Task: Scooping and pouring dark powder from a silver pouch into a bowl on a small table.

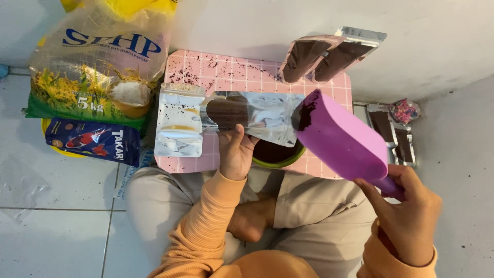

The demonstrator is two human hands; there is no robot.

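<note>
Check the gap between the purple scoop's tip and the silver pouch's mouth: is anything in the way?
Nothing visible. The purple scoop, held by the right hand, has its tip at the mouth of the silver pouch, which the left hand holds.

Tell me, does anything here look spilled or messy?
Yes. Dark brown grains lie scattered over the pink gridded tabletop, thickest near its far left corner, and specks cling to the flat silver foil pouch lying there.
</note>
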